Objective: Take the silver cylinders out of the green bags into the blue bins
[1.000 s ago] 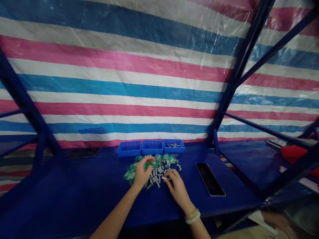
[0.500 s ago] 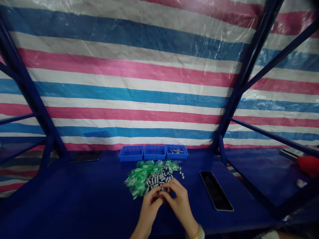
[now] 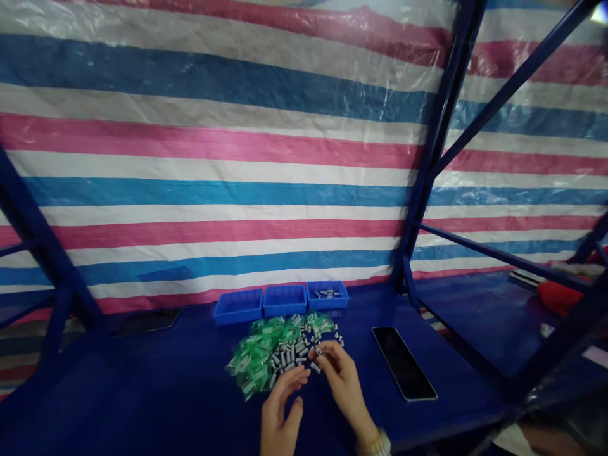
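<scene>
A heap of small grey metal cylinders (image 3: 291,356) lies on the blue bench (image 3: 166,392), mixed with green plastic pieces (image 3: 254,358) to its left. My right hand (image 3: 339,380) sits just right of the heap, its fingertips pinched on one small grey cylinder (image 3: 317,350). My left hand (image 3: 281,411) hovers below the heap, fingers loosely spread and curled, holding nothing. The two hands are a little apart.
Three small blue trays stand in a row behind the heap; the right tray (image 3: 327,295) holds several grey cylinders, the left tray (image 3: 238,306) and middle tray (image 3: 285,299) look empty. A dark phone (image 3: 403,362) lies to the right, another (image 3: 147,322) at the far left. Blue frame posts (image 3: 430,158) rise around.
Both hands were together over a small piece half a second ago. They have come apart; the right hand keeps a grey cylinder and the left hand has drawn back, empty.
</scene>
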Action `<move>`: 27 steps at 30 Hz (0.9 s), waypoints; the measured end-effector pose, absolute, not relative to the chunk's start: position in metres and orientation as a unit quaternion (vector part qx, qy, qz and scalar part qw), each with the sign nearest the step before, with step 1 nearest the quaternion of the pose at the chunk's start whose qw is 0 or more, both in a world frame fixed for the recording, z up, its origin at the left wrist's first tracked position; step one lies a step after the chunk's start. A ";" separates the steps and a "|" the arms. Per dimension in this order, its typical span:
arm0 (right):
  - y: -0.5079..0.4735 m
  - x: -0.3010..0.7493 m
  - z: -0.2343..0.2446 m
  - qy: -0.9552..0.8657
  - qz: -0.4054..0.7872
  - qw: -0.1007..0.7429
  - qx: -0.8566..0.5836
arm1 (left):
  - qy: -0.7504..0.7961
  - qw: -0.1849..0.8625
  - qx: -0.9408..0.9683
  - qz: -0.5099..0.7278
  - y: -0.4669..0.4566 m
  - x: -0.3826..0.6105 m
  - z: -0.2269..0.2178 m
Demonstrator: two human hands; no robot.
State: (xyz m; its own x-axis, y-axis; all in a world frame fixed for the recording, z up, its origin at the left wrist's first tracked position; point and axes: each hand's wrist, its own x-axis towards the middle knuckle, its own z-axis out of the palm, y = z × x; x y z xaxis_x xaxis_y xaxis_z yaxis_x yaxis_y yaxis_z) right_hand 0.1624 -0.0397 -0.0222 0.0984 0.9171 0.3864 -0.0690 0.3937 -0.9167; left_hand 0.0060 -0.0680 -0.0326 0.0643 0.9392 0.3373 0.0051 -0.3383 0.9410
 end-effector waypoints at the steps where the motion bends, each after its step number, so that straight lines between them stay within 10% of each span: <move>1: -0.029 0.169 -0.017 -0.562 0.343 0.636 -0.402 | 0.394 0.418 0.594 0.563 -0.066 0.004 -0.037; 6: 0.054 0.205 0.021 -0.659 0.103 0.563 -0.488 | 0.393 0.415 0.552 0.607 -0.064 0.003 -0.047; 27: -0.043 0.171 -0.036 -0.721 0.070 0.315 -0.613 | 0.436 0.454 0.536 0.563 -0.067 -0.001 -0.032</move>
State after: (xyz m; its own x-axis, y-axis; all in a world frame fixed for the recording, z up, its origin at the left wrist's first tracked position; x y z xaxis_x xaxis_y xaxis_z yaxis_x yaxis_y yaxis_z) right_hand 0.1711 -0.0428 -0.0364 -0.0503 0.9282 0.3687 0.8396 0.2392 -0.4877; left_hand -0.0009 -0.0667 -0.0317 -0.0140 0.9780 0.2083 -0.0434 -0.2087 0.9770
